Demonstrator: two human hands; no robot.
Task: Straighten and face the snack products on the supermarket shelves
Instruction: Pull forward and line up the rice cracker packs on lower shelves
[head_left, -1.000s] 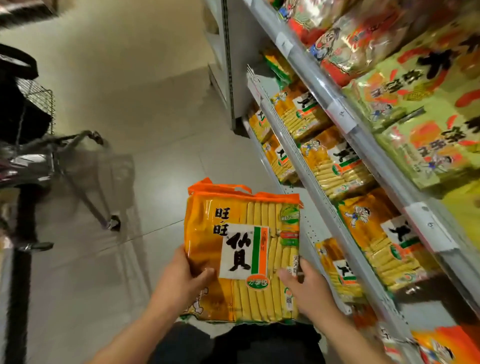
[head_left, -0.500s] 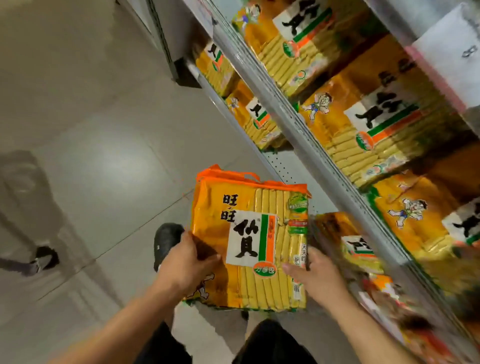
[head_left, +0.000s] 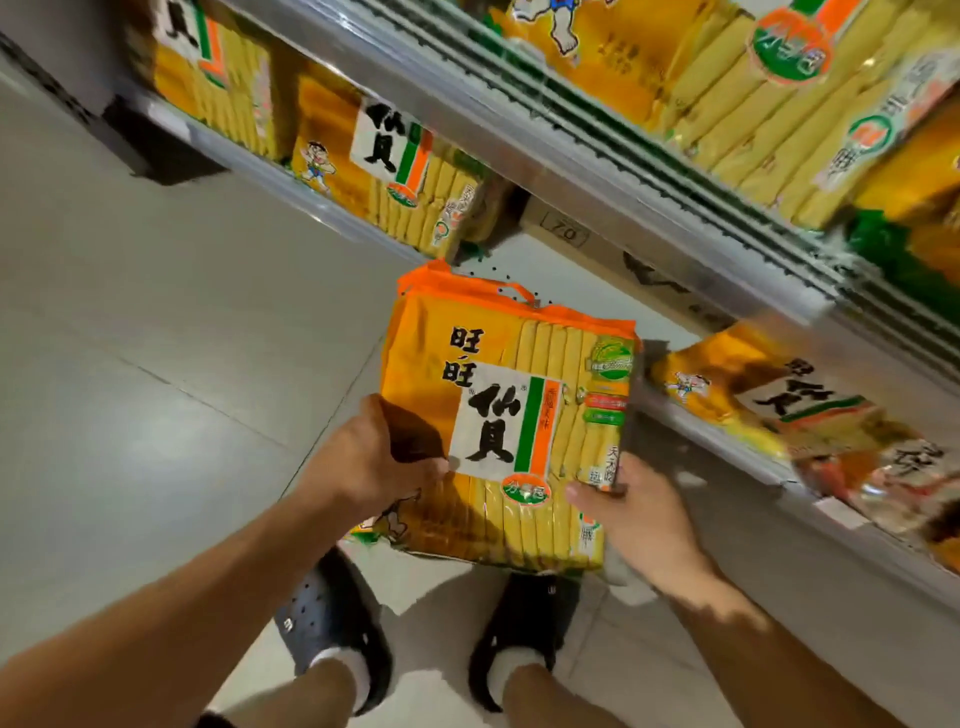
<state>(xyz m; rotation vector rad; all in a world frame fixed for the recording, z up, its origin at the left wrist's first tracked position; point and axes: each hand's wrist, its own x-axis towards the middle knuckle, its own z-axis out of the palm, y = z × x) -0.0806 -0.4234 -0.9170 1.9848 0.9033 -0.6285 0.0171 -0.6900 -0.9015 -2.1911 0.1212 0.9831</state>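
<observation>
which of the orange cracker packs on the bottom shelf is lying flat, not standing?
The pack right of the held pack, lying face-up on the bottom shelf. The bottom-shelf pack left of the gap stands upright with its label facing out.

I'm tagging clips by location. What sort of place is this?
Most likely a supermarket snack aisle: grey metal shelf tiers with rails, rows of identical orange-yellow rice cracker bags facing outward, and one such orange-handled bag held over a tiled floor.
</observation>
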